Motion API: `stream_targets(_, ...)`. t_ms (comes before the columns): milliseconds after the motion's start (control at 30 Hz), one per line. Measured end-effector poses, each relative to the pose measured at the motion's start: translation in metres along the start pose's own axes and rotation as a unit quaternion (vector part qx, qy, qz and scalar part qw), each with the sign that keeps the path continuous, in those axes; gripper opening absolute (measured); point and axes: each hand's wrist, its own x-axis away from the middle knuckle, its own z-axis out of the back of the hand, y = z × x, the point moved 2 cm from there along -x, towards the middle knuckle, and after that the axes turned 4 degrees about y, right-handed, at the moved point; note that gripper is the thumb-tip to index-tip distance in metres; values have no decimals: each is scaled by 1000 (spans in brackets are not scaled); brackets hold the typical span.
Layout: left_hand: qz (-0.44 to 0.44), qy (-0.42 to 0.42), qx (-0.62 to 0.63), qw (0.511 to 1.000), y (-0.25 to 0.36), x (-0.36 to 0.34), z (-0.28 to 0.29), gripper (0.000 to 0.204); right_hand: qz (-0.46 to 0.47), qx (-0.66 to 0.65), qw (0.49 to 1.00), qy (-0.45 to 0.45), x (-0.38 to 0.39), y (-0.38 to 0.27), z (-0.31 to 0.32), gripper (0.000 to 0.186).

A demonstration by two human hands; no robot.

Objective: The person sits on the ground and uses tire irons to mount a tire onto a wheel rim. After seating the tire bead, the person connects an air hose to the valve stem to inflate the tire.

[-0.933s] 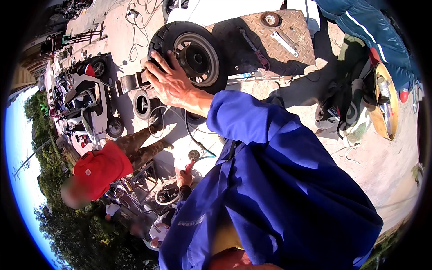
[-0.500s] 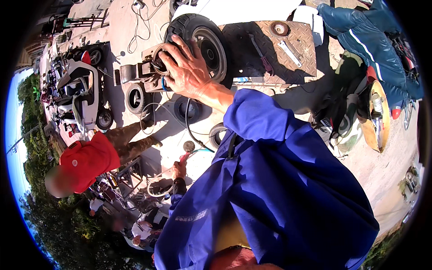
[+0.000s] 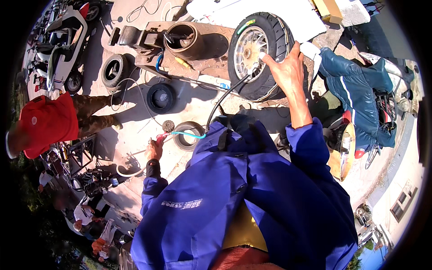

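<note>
A black-tyred wheel (image 3: 234, 58) with a pale spoked rim stands on its tread on the metal bench (image 3: 216, 77). My right hand (image 3: 290, 72) grips its right side, thumb toward the rim and fingers reaching over the tread. A black hose (image 3: 219, 104) runs from the rim near the hub down to a light blue hose section (image 3: 186, 134). At the lower left my left hand (image 3: 154, 150) is closed around a red-handled air inflator (image 3: 162, 136), with a round gauge-like piece (image 3: 168, 126) next to it. Most of the inflator's handle is hidden by my fingers.
On the bench stand a rusty open cylinder (image 3: 191, 42), a vise-like block (image 3: 130, 36) and a yellow-handled tool (image 3: 183, 63). Loose tyres (image 3: 115, 70) lie on the ground. At left is a person in red (image 3: 49, 121) near a white scooter (image 3: 63, 49). A blue quilted cover (image 3: 360, 94) hangs at right.
The wheel stands farther right on the bench, its spoked side now showing. My right hand has gone from near the cylinder to the wheel's right side. My left hand keeps the inflator.
</note>
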Motion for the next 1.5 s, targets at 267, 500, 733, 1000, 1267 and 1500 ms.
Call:
stream_targets(267,-27,20,56,998,33,-18,-12,48,-9,-6,998,58,-16,56,-12,113)
stream_targets(500,-49,45,36,997,38,-25,-10,45,71,2,995,75,-3,39,-15,109)
stream_targets(733,-43,55,33,997,34,-29,-6,45,130,-1,987,90,-10,60,-16,104)
stream_targets(1000,-36,32,55,997,40,-29,-13,46,110,-34,992,53,-7,63,-11,106)
stream_targets(1267,-44,32,70,996,40,-29,-24,47,92,-52,993,49,-6,67,-14,109)
stream_targets(1500,-47,45,79,995,39,-32,-26,44,156,-51,983,83,0,65,-14,97)
